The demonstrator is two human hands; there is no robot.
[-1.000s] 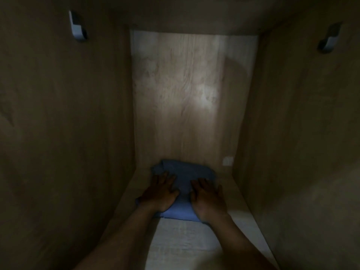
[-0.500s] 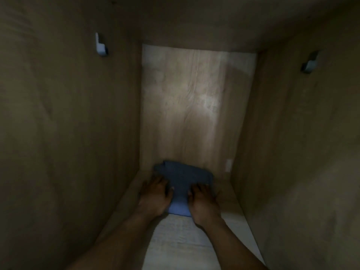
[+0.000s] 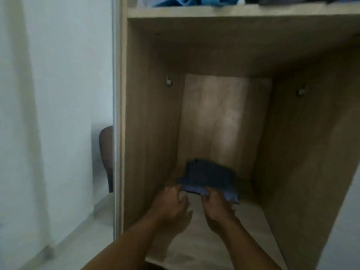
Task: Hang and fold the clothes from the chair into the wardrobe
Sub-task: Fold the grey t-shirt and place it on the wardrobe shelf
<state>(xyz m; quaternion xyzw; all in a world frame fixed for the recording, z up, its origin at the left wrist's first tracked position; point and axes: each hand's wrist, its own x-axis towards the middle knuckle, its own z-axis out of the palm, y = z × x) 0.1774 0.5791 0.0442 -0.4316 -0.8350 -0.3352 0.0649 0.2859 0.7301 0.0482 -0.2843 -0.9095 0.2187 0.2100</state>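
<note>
inside a wardrobe (image 3: 152, 123), left grip (image 3: 171, 205) hangs loose and empty; right grip (image 3: 218, 208) is loose too, fingertips (image 3: 206, 194) touching the folded cloth (image 3: 210, 176) just beyond both.

Shows two bare hands, the left hand (image 3: 171, 208) and the right hand (image 3: 218, 210), each joined to a bare forearm. Uncovered along all the visible length of the left forearm (image 3: 124, 248) and the right forearm (image 3: 251, 248), down to the bottom edge of the view. Narrow at the wrists, wider toward the elbows. Can make out knuckles and thumbs; cannot tell anything finer (too soft and dim).
</note>
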